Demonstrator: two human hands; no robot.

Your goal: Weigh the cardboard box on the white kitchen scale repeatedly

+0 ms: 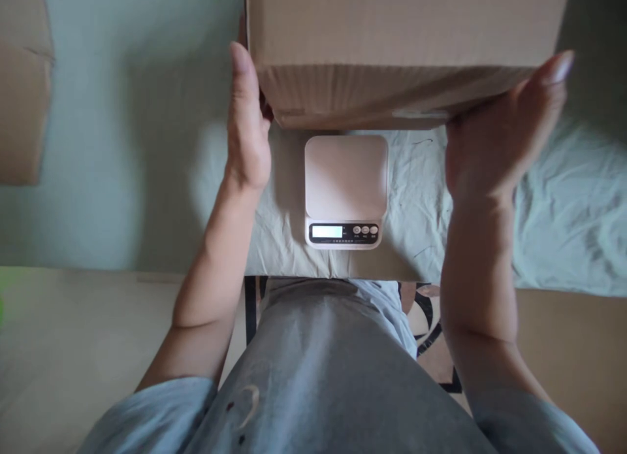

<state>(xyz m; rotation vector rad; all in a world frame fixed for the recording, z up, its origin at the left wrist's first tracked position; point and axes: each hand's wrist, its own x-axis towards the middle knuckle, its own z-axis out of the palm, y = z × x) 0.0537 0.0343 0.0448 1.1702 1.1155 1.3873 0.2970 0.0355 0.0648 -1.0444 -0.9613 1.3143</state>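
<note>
A large brown cardboard box (401, 32) is held up between my two hands, its far part cut off by the top of the view. Against its left side is my left hand (248, 121), thumb pointing up and the fingers mostly hidden behind the box. My right hand (514, 130) supports the lower right edge, with its thumb along the side and its fingers out of sight underneath. Just below the box's near edge, a white kitchen scale (345, 179) lies on the cloth with its display lit; the digits are too faint to read.
Another piece of brown cardboard (24, 114) lies at the far left. A pale green, wrinkled cloth (573, 212) covers the work surface, whose front edge runs close to my body. Patterned flooring (431, 323) shows below that edge.
</note>
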